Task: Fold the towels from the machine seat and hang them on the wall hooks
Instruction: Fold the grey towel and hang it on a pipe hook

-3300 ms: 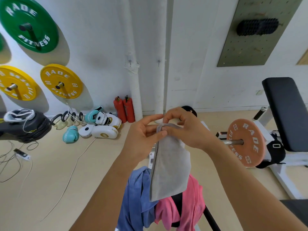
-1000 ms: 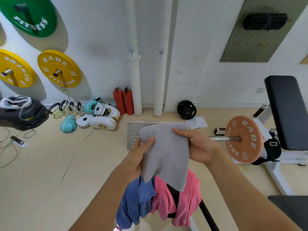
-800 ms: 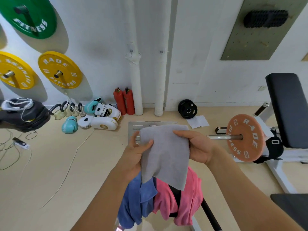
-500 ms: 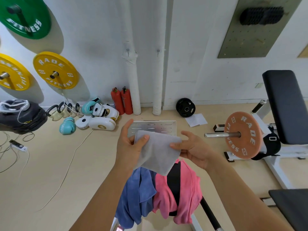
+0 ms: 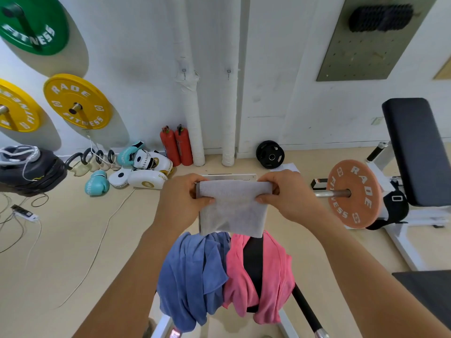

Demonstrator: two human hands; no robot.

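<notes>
A folded grey towel (image 5: 233,208) hangs in front of me, held by its top fold. My left hand (image 5: 180,198) pinches its left corner and my right hand (image 5: 285,195) pinches its right corner. Below it a blue towel (image 5: 192,272) and a pink towel (image 5: 266,276) lie draped over the black machine seat (image 5: 252,257). Two small wall hooks show on the white wall ahead: one (image 5: 184,71) on the wrapped pipe, the other (image 5: 228,71) to its right.
Two red extinguishers (image 5: 176,145) and boxing gloves (image 5: 139,167) stand at the wall base. An orange weight plate (image 5: 353,193) on a bar and a black bench (image 5: 415,152) are to the right. Cables trail over the floor at left.
The grey towel has been folded in half again to a shorter, wider shape. Both hands have shifted to its top corners and lifted it level.
</notes>
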